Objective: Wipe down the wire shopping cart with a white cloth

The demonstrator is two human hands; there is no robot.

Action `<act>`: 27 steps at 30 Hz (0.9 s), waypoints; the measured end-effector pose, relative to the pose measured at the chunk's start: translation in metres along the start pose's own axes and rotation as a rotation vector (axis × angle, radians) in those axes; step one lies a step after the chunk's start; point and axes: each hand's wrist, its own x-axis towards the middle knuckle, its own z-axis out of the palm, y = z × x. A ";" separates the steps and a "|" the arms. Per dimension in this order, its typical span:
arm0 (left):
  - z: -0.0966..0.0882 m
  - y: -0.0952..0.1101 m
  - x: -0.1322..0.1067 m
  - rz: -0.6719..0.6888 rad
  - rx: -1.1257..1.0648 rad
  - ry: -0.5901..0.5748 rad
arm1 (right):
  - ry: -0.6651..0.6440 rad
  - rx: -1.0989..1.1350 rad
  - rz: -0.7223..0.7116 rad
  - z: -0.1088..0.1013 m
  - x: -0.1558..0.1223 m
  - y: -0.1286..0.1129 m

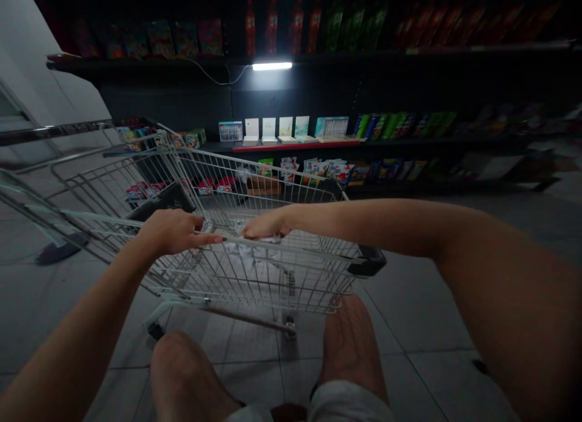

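A metal wire shopping cart [313,258] stands side-on before me. My left hand [171,231] rests on its near top rail, with the index finger stretched along the wire and the other fingers curled over it. Just inside that rail, my right hand [266,222] is closed on a crumpled white cloth [245,252], part of which hangs behind the near wire side. The palm and most fingertips of the right hand are hidden. A dark plastic corner piece [367,261] caps the cart's right end.
Behind the cart runs a dark shelf unit [182,85] with red bottles [297,25], boxed sets [334,128] and snack bags [327,170]. A lit tube lamp [271,66] hangs under a shelf. Another metal rail [54,131] stands at left. My knees [179,361] are close to the cart.
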 end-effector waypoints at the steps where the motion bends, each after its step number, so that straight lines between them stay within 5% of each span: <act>1: 0.002 -0.003 -0.001 0.004 -0.006 -0.007 | -0.035 0.012 0.008 -0.004 -0.005 -0.001; 4: 0.005 -0.013 -0.004 0.021 -0.031 -0.009 | -0.113 0.011 0.008 -0.011 -0.015 -0.004; 11: 0.003 -0.023 -0.011 0.014 -0.064 -0.093 | -0.065 0.053 -0.170 0.022 -0.003 0.005; 16: 0.008 -0.039 -0.017 0.041 -0.105 -0.085 | -0.163 0.010 -0.102 0.013 -0.040 0.010; 22: 0.012 -0.052 -0.021 0.002 -0.130 -0.070 | -0.048 -0.017 -0.063 0.045 -0.030 0.016; 27: 0.020 -0.071 -0.022 -0.013 -0.170 -0.099 | -0.160 -0.101 -0.128 0.031 -0.066 0.026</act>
